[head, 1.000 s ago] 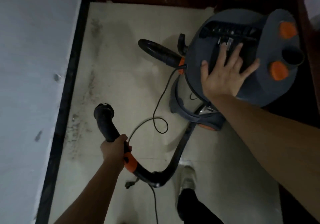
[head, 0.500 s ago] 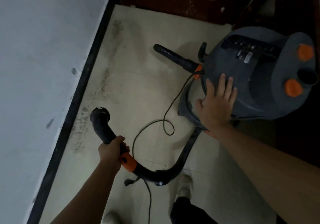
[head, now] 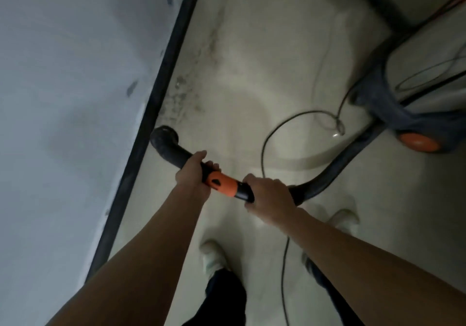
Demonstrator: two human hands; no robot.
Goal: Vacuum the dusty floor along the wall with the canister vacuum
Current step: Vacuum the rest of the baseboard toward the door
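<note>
A black vacuum hose [head: 335, 164] with an orange collar [head: 220, 183] curves from the grey canister vacuum [head: 408, 114] at the right edge to an open nozzle end [head: 164, 136] beside the black baseboard. My left hand [head: 193, 172] is wrapped round the hose just behind the nozzle bend. My right hand [head: 271, 199] grips the hose on the other side of the orange collar. Dark dust patches [head: 181, 93] lie on the pale tile floor along the wall, just beyond the nozzle.
A grey wall [head: 70, 99] with a black baseboard [head: 161, 83] runs along the left. A thin black power cord [head: 269, 144] loops over the floor between hose and canister. My two feet in light shoes [head: 213, 255] stand below the hose.
My right hand has left the canister top and taken hold of the hose behind the orange collar. The view has dropped toward the floor, and the nozzle sits closer to the baseboard.
</note>
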